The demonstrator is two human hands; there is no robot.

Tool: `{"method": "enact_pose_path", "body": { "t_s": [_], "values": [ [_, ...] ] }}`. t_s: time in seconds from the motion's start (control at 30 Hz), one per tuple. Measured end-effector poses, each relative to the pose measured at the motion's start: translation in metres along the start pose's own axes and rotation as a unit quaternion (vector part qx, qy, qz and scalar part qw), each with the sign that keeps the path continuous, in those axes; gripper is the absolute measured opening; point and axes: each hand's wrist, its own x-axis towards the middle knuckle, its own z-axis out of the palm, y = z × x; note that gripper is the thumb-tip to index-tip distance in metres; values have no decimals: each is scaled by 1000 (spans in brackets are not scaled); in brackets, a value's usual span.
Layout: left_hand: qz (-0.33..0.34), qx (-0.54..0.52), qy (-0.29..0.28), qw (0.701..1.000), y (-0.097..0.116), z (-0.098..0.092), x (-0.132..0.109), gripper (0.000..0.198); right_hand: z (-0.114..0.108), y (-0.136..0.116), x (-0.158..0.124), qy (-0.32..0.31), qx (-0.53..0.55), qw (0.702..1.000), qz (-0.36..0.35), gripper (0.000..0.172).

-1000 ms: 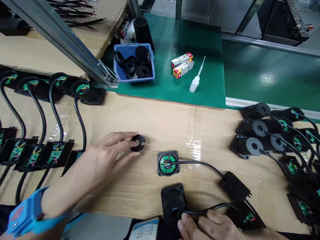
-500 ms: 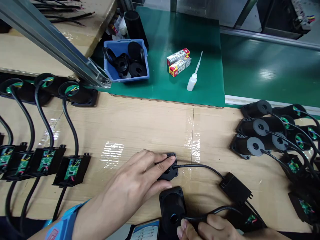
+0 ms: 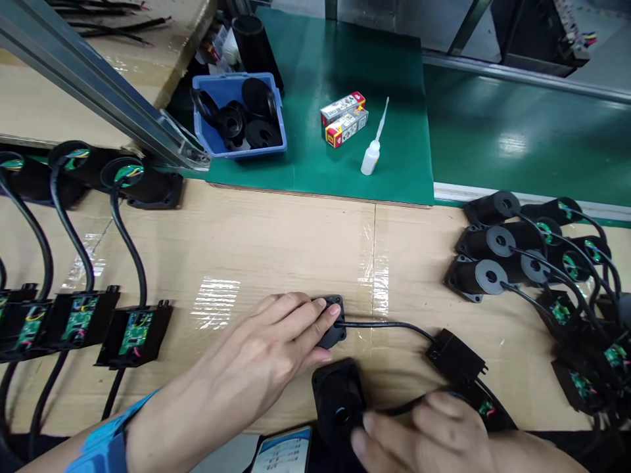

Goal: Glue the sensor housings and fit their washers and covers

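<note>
Left hand (image 3: 276, 341) moved onto base (image 3: 337, 335), labels (image 3: 347, 127) unreadable

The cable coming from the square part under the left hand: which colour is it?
The cable is black, seen best in the head view.

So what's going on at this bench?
A person's left hand rests on a black, square, plastic-looking plate, with a thin black cable running from it to a black rectangular box. Their right hand, motion-blurred, is beside a black cylindrical housing with a square flange; its grip is unclear. Open black cases holding green circuit boards lie at left, cabled black cylinders at right.
</note>
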Motion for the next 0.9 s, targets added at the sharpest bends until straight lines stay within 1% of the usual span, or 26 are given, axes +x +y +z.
{"method": "enact_pose_path", "body": {
  "t_s": [0.03,0.07,0.13,0.17,0.2,0.3,0.37,0.4,0.43,0.5,0.57,0.63,0.7,0.73,0.83,0.9],
  "values": [
    [9,4,7,1000,-1,2,-2,49,-2,3,7,-29,-15,999,2,34],
    [14,6,11,1000,-1,4,-4,50,-3,5,13,-63,-31,998,5,44],
    [11,11,6,1000,-2,7,-7,53,-1,9,23,-106,-52,993,8,67],
    [11,17,8,1000,-2,8,-7,53,1,10,26,-117,-58,991,8,72],
    [15,26,13,999,-2,9,-6,52,4,11,28,-121,-59,991,7,73],
    [51,52,61,995,-2,8,-2,46,14,9,26,-121,-59,991,6,70],
    [68,37,89,993,-5,6,2,46,18,8,25,-126,-59,990,9,68],
    [69,13,94,993,-8,6,4,46,19,7,24,-131,-59,990,9,67],
    [61,-23,94,993,-11,5,5,44,19,7,24,-137,-60,989,7,66],
    [15,-116,78,990,-17,7,7,38,19,8,25,-150,-63,987,1,64],
    [-42,-205,56,976,-22,13,7,39,19,8,25,-161,-67,985,-5,64],
    [-69,-263,56,961,-23,23,7,43,19,8,26,-164,-66,984,-7,64],
    [-71,-276,85,955,-23,34,7,43,17,9,27,-165,-61,984,-6,64],
    [-68,-270,110,954,-23,39,6,41,16,9,27,-170,-57,984,-3,63],
    [-25,-240,192,951,-22,51,6,34,12,14,29,-196,-40,980,1,52],
    [6,-218,220,951,-22,54,7,35,9,19,29,-207,-27,978,-1,44]
  ]
}}
